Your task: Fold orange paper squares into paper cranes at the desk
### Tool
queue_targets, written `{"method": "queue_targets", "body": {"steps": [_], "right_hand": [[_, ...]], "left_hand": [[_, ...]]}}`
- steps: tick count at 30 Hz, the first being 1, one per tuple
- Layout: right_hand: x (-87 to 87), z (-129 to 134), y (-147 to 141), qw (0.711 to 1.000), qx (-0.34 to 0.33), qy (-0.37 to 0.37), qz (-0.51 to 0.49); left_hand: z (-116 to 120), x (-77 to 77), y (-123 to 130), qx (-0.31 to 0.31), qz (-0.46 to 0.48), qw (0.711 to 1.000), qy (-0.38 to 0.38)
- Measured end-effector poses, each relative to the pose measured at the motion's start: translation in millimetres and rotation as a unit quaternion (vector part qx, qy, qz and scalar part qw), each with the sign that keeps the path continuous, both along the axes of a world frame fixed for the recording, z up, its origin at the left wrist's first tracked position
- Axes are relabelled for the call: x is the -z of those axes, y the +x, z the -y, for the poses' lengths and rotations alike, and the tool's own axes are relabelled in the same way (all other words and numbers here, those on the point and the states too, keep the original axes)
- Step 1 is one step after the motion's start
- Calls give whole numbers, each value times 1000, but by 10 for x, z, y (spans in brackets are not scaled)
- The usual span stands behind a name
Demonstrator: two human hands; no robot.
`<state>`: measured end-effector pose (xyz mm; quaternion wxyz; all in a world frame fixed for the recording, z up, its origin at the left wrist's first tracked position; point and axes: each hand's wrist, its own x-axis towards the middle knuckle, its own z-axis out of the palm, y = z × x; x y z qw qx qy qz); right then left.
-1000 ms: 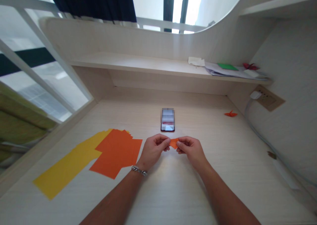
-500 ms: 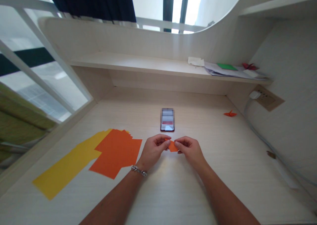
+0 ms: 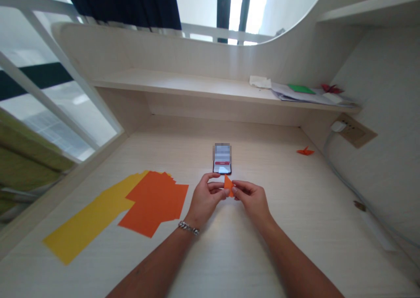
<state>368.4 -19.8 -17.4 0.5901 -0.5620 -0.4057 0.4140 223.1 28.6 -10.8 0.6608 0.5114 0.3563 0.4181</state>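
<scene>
A small folded piece of orange paper [image 3: 228,184] is held between my two hands above the desk, one pointed corner turned up. My left hand [image 3: 206,197] pinches its left side, the index finger raised a little apart from the thumb. My right hand [image 3: 252,198] grips the right side between thumb and fingers. Just beyond the paper lies a phone [image 3: 222,159] with its screen lit, part of it blurred out. To the left, orange sheets [image 3: 157,204] lie fanned out, partly covering yellow sheets [image 3: 88,215].
A small orange folded-paper figure [image 3: 305,151] sits at the desk's right side. Beside it a grey cable [image 3: 344,180] runs from a wall socket [image 3: 356,131]. The shelf [image 3: 197,85] at the back holds papers, a green sheet [image 3: 301,89] and a red folded figure [image 3: 332,89].
The folded orange paper has been turned, so a point now stands upward. My left hand has shifted slightly right, its index finger lifting off the paper.
</scene>
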Motion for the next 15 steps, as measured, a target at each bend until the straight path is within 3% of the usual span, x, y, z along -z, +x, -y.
{"method": "queue_targets", "body": {"steps": [5,15], "right_hand": [[-38,14,-17,1000,11,10,-5],[-7,-17,-1,999,13,0,-45]], "left_hand": [[-19,18,-11,1,-21,998,52],[4,-41,-11,5,-13,998,61]]}}
